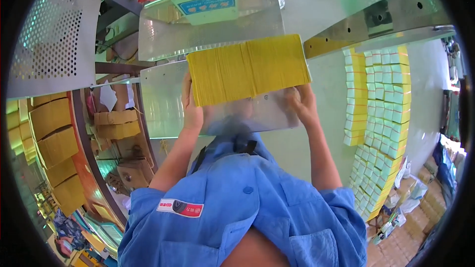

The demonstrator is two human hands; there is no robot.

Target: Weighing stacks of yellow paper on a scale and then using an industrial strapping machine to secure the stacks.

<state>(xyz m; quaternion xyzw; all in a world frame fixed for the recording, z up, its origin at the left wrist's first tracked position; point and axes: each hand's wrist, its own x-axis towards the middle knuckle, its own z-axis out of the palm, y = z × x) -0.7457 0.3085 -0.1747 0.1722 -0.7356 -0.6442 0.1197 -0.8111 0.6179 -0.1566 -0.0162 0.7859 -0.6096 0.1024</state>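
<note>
A long stack of yellow paper [247, 69] stretches across the metal tray in front of me, its many thin sheets standing edge to edge. At the stack's left end my left hand [193, 111] presses on the side, fingers partly hidden behind it. My right hand [304, 103] grips the opposite end near the lower right corner, thumb in front and the other fingers mostly out of sight. Both hands squeeze the stack between them. Beneath lies the shiny metal tray [163, 101], which reflects the paper and my hands.
A slanted metal plate [168, 32] rises beyond the tray. Perforated metal panels stand left [52, 34] and upper right. A steel bar [376, 20] runs off to the right. Banded yellow-and-white bundles [386, 84] line the floor at right. Brown stacks [57, 151] sit on the left.
</note>
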